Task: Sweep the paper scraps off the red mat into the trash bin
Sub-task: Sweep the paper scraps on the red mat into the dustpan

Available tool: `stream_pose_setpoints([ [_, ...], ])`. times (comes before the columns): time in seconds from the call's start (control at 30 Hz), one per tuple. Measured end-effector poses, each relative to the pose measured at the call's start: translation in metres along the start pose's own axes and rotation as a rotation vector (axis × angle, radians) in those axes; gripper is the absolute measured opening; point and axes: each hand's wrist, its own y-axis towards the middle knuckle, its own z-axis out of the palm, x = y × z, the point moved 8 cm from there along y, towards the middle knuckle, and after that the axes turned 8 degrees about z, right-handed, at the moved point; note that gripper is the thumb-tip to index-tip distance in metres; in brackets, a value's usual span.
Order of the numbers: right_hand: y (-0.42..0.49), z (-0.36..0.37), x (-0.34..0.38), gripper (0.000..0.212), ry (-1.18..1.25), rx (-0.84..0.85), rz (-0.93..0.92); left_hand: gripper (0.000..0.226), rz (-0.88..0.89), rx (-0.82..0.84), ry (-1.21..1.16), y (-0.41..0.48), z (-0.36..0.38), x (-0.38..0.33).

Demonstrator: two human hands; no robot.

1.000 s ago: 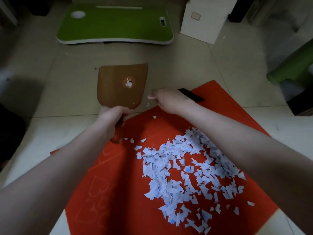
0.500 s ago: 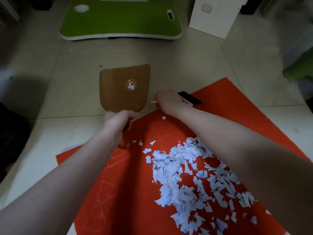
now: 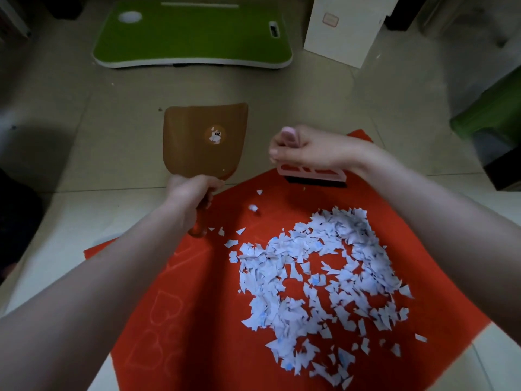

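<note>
Head view. One red mat (image 3: 197,320) on the floor (image 3: 98,170), lower centre of the frame. On it, centre to lower right, one loose heap of white and pale-blue paper scraps (image 3: 318,277), torn small, too many to count; a few strays at its upper left. Two hands: left hand (image 3: 191,193) clenched round the handle of one brown dustpan (image 3: 197,136), right hand (image 3: 310,148) grasping one pink brush (image 3: 313,174) at the mat's top corner.

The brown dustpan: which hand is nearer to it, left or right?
Left. The left hand grips the dustpan by its handle; the right hand holds a pink brush to the dustpan's right, not touching it.
</note>
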Motion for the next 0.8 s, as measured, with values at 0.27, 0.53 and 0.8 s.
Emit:
stream_pose_setpoints([
  [0.27,-0.035,0.005,0.016,0.033,-0.278,-0.133,-0.096,0.026,0.017,-0.001,0.013,-0.019,0.003,-0.006],
  [0.53,-0.015,-0.012,-0.008,0.052,-0.416,-0.453,-0.020,0.026,-0.005,-0.002,0.035,-0.028,0.004,-0.003],
  [0.8,0.004,0.012,-0.050,0.047,-0.251,-0.473,0.000,0.025,0.023,-0.030,-0.007,-0.030,-0.006,-0.004],
])
